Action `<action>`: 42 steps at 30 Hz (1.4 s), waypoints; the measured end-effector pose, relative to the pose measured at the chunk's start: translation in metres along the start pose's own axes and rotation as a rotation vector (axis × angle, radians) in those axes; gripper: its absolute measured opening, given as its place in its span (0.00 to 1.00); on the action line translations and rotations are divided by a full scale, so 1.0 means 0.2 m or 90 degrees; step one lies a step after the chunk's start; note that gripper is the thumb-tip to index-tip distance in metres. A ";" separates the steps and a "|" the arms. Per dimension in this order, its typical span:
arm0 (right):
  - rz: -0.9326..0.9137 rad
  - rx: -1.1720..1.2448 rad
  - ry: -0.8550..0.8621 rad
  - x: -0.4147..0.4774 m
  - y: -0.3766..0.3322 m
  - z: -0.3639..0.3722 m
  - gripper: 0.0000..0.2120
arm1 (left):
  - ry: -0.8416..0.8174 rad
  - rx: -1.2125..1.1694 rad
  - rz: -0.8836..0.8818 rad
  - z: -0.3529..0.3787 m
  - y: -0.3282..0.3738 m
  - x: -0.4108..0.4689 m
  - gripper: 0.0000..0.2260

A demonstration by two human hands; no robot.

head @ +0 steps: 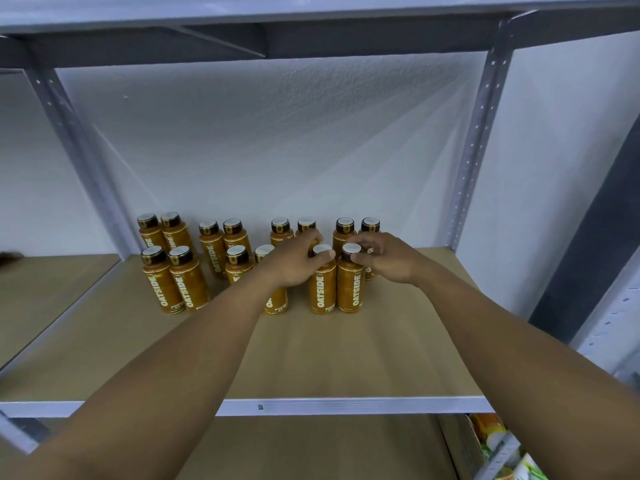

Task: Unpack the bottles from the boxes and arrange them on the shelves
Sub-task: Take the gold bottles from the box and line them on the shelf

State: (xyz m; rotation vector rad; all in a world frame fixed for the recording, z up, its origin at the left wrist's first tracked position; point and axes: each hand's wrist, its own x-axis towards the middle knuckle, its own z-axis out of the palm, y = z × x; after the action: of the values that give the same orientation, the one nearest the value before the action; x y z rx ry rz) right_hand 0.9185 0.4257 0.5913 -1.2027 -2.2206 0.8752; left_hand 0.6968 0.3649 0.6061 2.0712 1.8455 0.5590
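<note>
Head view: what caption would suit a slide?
Left hand holds one orange bottle, right hand the next bottle, both upright on the shelf.

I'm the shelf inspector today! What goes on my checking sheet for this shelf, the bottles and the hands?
Surface: tan shelf board with a pale metal front edge.
Job's things: fourteen orange Oatside bottles stand upright towards the back, in pairs in two rows; no boxes in view.
Clutter: nothing seen on this board.
Hands: the left hand grips the cap of a front bottle; the right hand pinches the cap of the neighbour bottle.
Cables: nothing seen.
Surroundings: white wall behind, grey shelf posts, another shelf overhead, colourful packages at lower right.
</note>
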 end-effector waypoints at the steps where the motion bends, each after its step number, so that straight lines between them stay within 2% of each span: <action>1: 0.003 -0.004 -0.005 0.00 0.00 0.00 0.16 | -0.012 -0.014 -0.003 -0.01 0.00 0.00 0.23; 4: 0.028 0.027 -0.027 0.00 -0.01 0.00 0.21 | -0.070 -0.043 -0.011 -0.05 0.00 0.01 0.23; 7: 0.038 0.035 -0.043 0.01 -0.02 -0.01 0.21 | -0.107 0.005 0.004 -0.08 0.00 0.03 0.22; 12: 0.026 0.000 -0.062 0.02 -0.04 -0.02 0.20 | -0.097 0.007 0.018 -0.06 -0.02 0.04 0.22; 18: -0.027 -0.064 -0.033 0.00 -0.04 -0.02 0.19 | -0.081 0.010 0.034 -0.04 -0.04 0.03 0.21; 25: -0.034 -0.040 -0.006 -0.02 -0.04 0.00 0.16 | -0.073 -0.003 0.042 -0.04 -0.05 0.03 0.20; 28: -0.032 -0.030 -0.003 -0.02 -0.03 0.00 0.18 | -0.071 -0.007 0.049 -0.03 -0.05 0.03 0.18; 37: -0.004 0.003 0.010 -0.05 -0.01 0.03 0.25 | -0.046 -0.016 0.029 -0.01 -0.04 -0.01 0.24; 42: 0.035 0.012 0.085 -0.13 0.01 0.09 0.31 | 0.070 -0.025 0.031 0.07 -0.06 -0.14 0.32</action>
State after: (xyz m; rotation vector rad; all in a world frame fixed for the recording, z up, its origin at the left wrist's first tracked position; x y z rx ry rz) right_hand 0.9218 0.3988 0.5744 -1.2803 -2.0783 0.8116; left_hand 0.6901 0.3393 0.5861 2.1044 1.8317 0.7302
